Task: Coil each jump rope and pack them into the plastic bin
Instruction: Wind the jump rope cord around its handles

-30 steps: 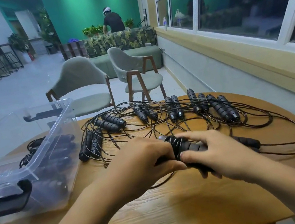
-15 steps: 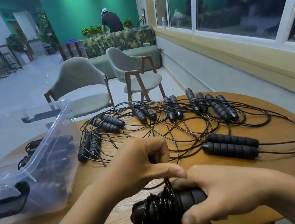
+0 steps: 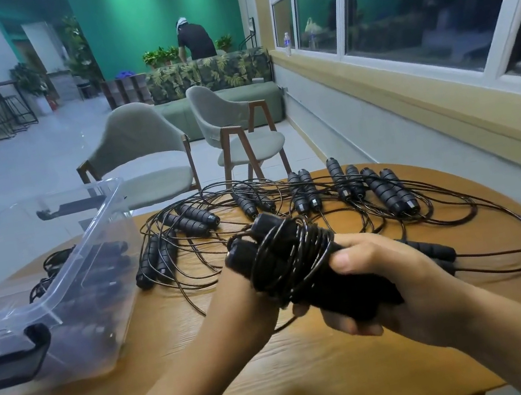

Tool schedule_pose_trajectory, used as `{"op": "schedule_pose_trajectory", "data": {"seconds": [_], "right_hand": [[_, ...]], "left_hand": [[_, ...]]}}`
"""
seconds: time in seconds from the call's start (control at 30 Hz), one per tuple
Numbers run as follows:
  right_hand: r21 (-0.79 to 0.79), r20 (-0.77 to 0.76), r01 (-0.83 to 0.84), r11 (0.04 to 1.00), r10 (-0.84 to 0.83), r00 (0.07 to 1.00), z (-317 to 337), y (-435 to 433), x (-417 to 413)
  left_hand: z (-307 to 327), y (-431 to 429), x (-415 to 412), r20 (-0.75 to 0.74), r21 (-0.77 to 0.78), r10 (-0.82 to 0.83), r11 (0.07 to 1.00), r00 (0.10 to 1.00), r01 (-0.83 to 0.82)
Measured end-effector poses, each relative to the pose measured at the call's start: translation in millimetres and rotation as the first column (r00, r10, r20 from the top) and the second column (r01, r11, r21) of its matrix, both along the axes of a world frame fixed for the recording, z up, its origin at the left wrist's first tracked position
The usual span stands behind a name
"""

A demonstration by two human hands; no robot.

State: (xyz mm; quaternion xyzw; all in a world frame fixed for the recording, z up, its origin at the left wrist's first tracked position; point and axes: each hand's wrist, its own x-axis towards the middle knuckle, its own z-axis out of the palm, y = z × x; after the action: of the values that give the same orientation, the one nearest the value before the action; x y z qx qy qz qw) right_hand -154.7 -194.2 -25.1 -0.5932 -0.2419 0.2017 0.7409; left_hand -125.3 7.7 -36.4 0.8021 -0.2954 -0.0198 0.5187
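Seems at the tail of the coiling step, gripping both handles of a wound jump rope (image 3: 290,254) in the right hand (image 3: 404,290) above the tabletop (image 3: 319,378), left hand (image 3: 239,302) tucked behind the coil (fingers hidden, so its grip cannot be told), and next calls for carrying the bundle left into the plastic bin (image 3: 60,295).

The plastic bin (image 3: 94,247) sits at the table's (image 3: 319,378) left edge, loose jump ropes (image 3: 304,196) along its far edge, two chairs (image 3: 140,155) behind.
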Motion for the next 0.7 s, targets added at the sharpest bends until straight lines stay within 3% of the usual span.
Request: {"op": "schedule_pose_trajectory", "data": {"seconds": [0.07, 0.17, 0.27, 0.37, 0.57, 0.7], "right_hand": [[0.015, 0.000, 0.058, 0.998, -0.058, 0.998, -2, 0, -1], [0.038, -0.010, 0.120, 0.992, -0.120, 0.993, -3, 3, -1], [0.048, -0.019, 0.236, 0.971, -0.235, 0.972, -4, 3, 2], [0.020, -0.007, 0.379, 0.925, -0.379, 0.926, -4, 0, 5], [-0.079, 0.123, 0.542, 0.837, -0.531, 0.838, -5, 2, 5], [-0.192, 0.303, 0.640, 0.744, -0.576, 0.759, -8, 3, 4]], "left_hand": [[-5, -2, 6, 0.062, -0.021, 0.088, 0.996, 0.994, -0.087], [-10, -4, 14, -0.017, -0.001, 0.157, 0.988, 0.987, -0.157], [-17, 0, 12, 0.065, 0.152, 0.175, 0.971, 0.982, -0.183], [-11, -6, 6, 0.049, 0.198, 0.167, 0.965, 0.985, -0.173], [-4, -8, -1, 0.008, 0.231, 0.144, 0.963, 0.990, -0.142], [-3, -9, -2, -0.129, 0.171, 0.107, 0.982, 0.986, -0.084]]}}
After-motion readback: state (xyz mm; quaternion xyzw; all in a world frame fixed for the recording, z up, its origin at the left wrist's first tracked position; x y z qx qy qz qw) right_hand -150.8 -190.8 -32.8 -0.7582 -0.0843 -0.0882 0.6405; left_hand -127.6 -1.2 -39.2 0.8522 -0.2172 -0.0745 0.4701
